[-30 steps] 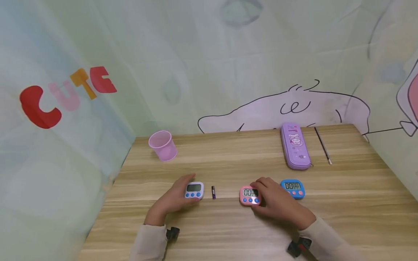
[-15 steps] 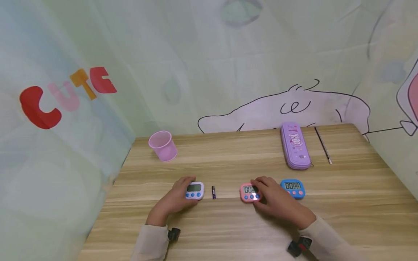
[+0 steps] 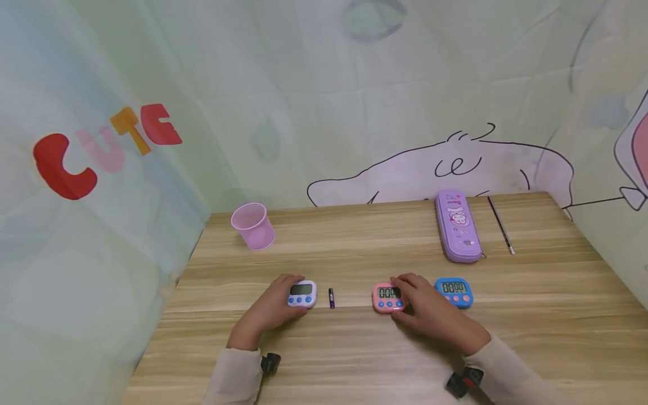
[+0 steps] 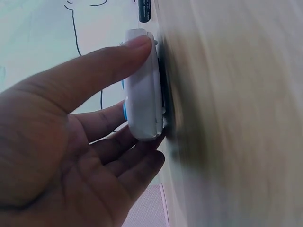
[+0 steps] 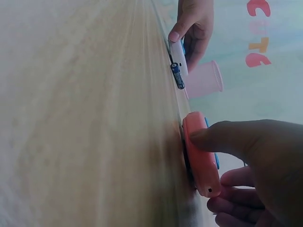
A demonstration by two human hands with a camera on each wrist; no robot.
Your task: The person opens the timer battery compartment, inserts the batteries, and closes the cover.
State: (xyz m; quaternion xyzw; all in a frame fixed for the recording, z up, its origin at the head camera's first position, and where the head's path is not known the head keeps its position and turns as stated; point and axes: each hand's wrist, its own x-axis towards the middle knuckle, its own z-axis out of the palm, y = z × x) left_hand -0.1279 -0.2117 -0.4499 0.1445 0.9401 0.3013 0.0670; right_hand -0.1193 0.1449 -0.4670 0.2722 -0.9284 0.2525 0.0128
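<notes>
My left hand [image 3: 273,305] grips a white digital timer [image 3: 302,294] with blue buttons and a blank screen, thumb on the near edge and fingers at the far one. In the left wrist view the timer [image 4: 143,90] stands between thumb and fingers, close to the tabletop. With thumb and fingers my right hand [image 3: 430,306] holds a pink timer [image 3: 387,298] whose display shows zeros, partly covered by the fingers. The right wrist view shows the pink timer [image 5: 201,153] from its side. Between the two timers lies a small dark battery [image 3: 331,298].
Just right of my right hand lies a blue timer [image 3: 454,292] with pink buttons. A purple pencil case [image 3: 458,226] and a pencil [image 3: 501,226] lie at the back right of the wooden table [image 3: 344,360]. A pink cup [image 3: 254,226] stands at the back left.
The pink timer has shifted slightly away from the person, with the right hand still holding it. The left hand has closed in a little at the white timer, which has barely moved.
</notes>
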